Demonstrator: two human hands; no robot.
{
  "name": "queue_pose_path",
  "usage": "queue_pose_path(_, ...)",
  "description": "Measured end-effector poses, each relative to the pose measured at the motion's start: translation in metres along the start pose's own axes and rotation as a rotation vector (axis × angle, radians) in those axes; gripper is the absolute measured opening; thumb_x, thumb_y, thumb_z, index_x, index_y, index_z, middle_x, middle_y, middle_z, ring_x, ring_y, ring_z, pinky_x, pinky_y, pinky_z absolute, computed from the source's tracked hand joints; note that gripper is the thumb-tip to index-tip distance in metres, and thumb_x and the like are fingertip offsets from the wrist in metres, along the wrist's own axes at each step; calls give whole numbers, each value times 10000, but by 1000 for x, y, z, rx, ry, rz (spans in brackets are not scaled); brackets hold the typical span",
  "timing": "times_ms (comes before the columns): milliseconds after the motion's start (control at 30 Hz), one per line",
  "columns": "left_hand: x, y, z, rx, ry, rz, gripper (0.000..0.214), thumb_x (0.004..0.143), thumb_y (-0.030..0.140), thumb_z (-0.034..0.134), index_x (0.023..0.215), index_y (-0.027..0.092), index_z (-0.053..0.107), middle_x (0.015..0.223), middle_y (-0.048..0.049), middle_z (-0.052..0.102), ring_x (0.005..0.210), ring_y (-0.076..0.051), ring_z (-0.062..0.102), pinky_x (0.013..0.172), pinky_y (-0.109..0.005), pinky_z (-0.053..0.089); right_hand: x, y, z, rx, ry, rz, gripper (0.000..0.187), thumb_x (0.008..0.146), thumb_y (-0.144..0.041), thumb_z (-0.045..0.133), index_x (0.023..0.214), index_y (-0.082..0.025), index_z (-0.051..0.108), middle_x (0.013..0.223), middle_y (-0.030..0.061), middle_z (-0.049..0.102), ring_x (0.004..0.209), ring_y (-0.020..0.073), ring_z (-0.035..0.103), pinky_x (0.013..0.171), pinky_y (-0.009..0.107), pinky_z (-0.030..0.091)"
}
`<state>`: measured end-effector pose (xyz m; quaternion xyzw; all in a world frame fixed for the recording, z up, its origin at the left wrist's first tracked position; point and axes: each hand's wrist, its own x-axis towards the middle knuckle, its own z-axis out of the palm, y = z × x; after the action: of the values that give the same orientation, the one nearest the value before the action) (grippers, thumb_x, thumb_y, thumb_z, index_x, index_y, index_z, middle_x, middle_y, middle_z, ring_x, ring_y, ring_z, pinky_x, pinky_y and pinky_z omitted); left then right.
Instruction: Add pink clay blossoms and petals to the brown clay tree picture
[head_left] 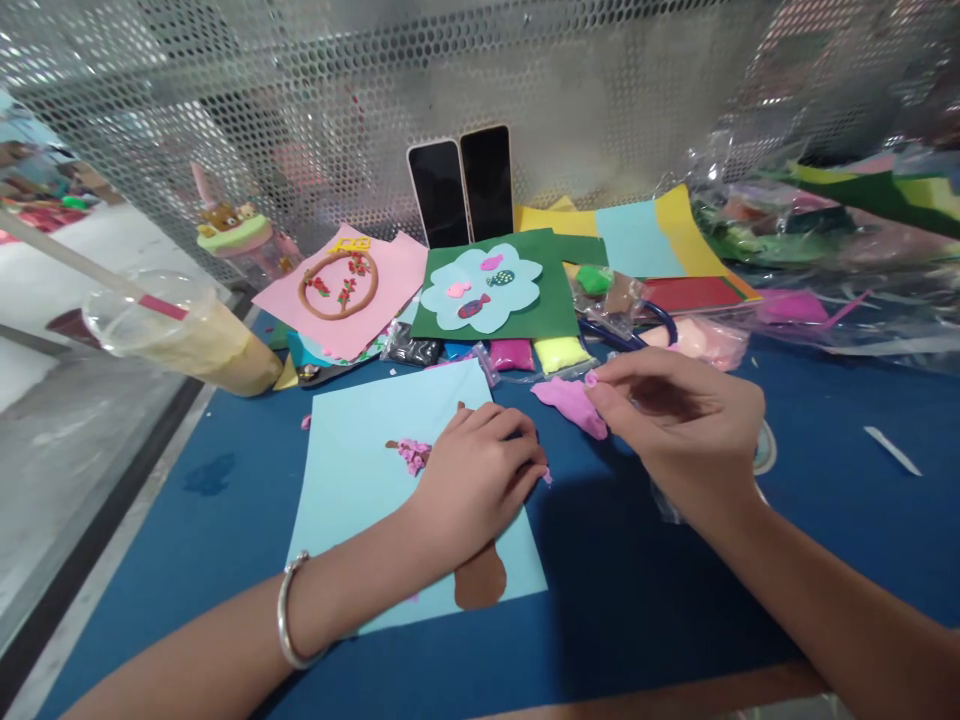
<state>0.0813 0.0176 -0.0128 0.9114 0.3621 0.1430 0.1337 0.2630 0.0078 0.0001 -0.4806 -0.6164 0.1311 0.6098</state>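
Observation:
Over a light blue sheet of paper (341, 430) rests my left hand (480, 475), its fingers curled and a tiny bit of pink modelling clay (547, 477) at the pinched fingertips. The sheet bears a brown tree trunk shape (480, 580), partly hidden by that hand, and a branch with a cluster of small pink clay pieces (412, 456). To the right, my right hand (675, 415) pinches a small pink clay piece (591, 379) between thumb and forefinger. Just beside those fingertips lies a larger lump of pink clay (571, 404) on the blue table.
A plastic drink cup (202, 340) stands at the left. Behind the sheet are bags of coloured clay (511, 354), a pink card (382, 260), a green card (551, 290) and two phones (487, 185) against perforated metal. A white plastic tool (892, 450) lies at right.

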Motion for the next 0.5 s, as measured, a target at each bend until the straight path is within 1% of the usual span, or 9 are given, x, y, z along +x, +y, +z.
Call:
queue_pose_path(133, -2, 2, -2, -18, 42, 38, 131, 937, 250, 587, 880, 221, 701, 997, -4, 684, 915, -193, 602, 796, -367, 413, 0, -2, 0, -11, 7, 14, 192, 740, -88, 732, 760, -279, 716, 607, -64, 636, 495, 72, 543, 454, 187, 459)
queue_pose_path(200, -4, 5, -1, 27, 76, 85, 150, 950, 244, 567, 881, 215, 697, 989, -1, 685, 905, -191, 597, 792, -366, 409, -1, -2, 0, -15, 8, 32, 185, 741, -98, 735, 766, -281, 720, 621, -60, 644, 510, 78, 550, 465, 193, 465)
queue_pose_path(300, -8, 8, 0, 103, 98, 141, 205, 966, 231, 536, 829, 201, 686, 969, 3, 690, 906, -195, 590, 789, -368, 407, -1, -4, 0, -14, 14, 55, 189, 742, -91, 733, 763, -279, 722, 631, -56, 649, 519, 82, 551, 473, 202, 470)
queue_pose_path(367, -11, 10, 1, 142, 75, 182, 201, 962, 212, 537, 823, 195, 680, 980, 1, 690, 926, -197, 588, 788, -363, 410, -1, -5, 0, -15, 10, 60, 189, 744, -90, 734, 763, -278, 722, 631, -59, 649, 526, 78, 551, 481, 198, 472)
queue_pose_path(500, -15, 10, -1, 231, -10, 269, 94, 918, 167, 584, 914, 172, 677, 1051, -22, 678, 987, -207, 587, 792, -354, 429, -1, -5, 0, -11, 7, 67, 165, 740, -110, 743, 749, -273, 719, 663, -63, 677, 530, 70, 555, 487, 192, 475)
